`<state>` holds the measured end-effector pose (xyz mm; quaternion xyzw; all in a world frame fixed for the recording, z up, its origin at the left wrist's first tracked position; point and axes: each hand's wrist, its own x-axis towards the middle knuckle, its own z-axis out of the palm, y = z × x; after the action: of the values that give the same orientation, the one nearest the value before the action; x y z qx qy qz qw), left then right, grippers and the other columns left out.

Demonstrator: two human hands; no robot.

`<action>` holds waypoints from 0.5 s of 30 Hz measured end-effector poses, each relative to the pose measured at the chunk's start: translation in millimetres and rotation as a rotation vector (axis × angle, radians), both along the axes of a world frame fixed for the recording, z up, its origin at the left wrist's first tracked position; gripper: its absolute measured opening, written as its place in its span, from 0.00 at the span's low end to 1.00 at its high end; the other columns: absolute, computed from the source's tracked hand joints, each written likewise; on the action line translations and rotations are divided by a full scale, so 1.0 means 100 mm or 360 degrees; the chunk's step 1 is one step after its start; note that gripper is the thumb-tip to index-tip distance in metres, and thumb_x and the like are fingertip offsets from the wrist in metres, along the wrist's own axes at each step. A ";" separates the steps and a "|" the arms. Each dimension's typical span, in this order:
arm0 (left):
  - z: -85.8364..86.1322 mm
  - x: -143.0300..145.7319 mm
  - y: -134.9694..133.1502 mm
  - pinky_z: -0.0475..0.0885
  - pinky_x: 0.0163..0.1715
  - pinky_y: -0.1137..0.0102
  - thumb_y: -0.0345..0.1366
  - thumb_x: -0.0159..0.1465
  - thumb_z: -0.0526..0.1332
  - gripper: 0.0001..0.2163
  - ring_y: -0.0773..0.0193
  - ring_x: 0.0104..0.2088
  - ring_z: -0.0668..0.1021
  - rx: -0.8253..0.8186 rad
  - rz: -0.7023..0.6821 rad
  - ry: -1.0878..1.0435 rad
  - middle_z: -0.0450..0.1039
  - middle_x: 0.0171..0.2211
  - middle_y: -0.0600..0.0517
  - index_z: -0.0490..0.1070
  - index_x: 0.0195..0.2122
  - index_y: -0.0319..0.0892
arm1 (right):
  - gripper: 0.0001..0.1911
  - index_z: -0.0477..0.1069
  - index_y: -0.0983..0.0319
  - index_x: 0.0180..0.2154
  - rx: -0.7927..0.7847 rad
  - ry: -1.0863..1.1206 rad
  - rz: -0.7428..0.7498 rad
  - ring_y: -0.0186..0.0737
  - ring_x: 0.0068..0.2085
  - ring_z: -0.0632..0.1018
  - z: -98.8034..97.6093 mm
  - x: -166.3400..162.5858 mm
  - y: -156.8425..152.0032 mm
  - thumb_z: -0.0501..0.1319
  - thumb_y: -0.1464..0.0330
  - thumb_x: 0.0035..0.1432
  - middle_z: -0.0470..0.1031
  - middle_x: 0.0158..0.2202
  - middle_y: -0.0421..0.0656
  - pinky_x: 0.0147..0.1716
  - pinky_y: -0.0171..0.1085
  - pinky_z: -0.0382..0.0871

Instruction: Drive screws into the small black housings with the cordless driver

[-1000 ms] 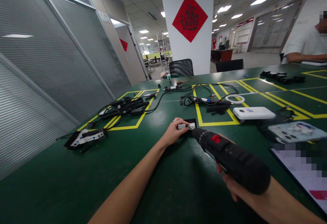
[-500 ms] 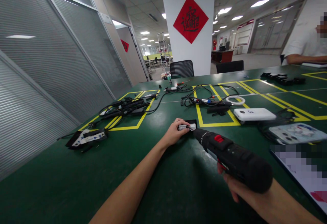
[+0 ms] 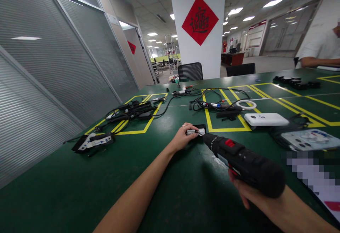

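Observation:
My right hand [image 3: 243,187] is closed around the handle of a black cordless drill [image 3: 244,162] with a red switch on top. The drill points forward and left, its tip at a small black case with a silvery-white part [image 3: 202,131] in it. My left hand [image 3: 184,136] holds that case against the green table, fingers closed over its left side. A ring shows on one finger. The drill's chuck hides the case's near right corner, and the exact contact of the bit is too small to make out.
Black cables [image 3: 132,110] lie heaped at the left, near a black tray with white strips [image 3: 94,141]. To the right are a white power bank [image 3: 265,119], a phone in a patterned case [image 3: 310,139] and a white cable ring [image 3: 246,104]. A person [image 3: 318,54] sits at the far right.
The whole view has shifted slightly to the right in the picture. Both hands, the drill and the case keep nearly the same places relative to one another.

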<state>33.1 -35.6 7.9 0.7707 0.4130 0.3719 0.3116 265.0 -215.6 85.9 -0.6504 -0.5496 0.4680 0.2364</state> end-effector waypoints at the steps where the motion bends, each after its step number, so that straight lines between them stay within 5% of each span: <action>1: 0.00 0.00 0.00 0.62 0.50 0.63 0.38 0.56 0.62 0.11 0.59 0.45 0.69 0.0006 0.0004 -0.0007 0.67 0.42 0.48 0.75 0.40 0.42 | 0.19 0.66 0.59 0.16 0.0022 0.0021 -0.0016 0.34 0.21 0.66 0.04 -0.01 -0.01 0.57 0.52 0.45 0.67 0.19 0.39 0.21 0.33 0.61; 9: -0.03 -0.01 0.02 0.63 0.49 0.64 0.38 0.56 0.61 0.12 0.60 0.45 0.69 -0.0033 -0.0011 0.0006 0.66 0.43 0.48 0.74 0.40 0.42 | 0.25 0.72 0.57 0.32 -0.0098 0.0061 0.0036 0.46 0.31 0.74 -0.14 0.09 0.02 0.55 0.45 0.42 0.74 0.26 0.42 0.26 0.39 0.67; 15: -0.03 -0.02 0.04 0.62 0.50 0.64 0.37 0.56 0.62 0.11 0.59 0.45 0.69 -0.0001 -0.0025 0.0043 0.67 0.42 0.48 0.74 0.40 0.42 | 0.23 0.70 0.55 0.35 -0.0039 0.0130 0.0086 0.43 0.31 0.74 -0.22 0.15 0.04 0.58 0.45 0.44 0.72 0.27 0.38 0.33 0.40 0.70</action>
<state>30.8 -32.0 4.6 0.7788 0.4113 0.3590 0.3091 279.6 -212.0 64.0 -0.6185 -0.5510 0.5072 0.2379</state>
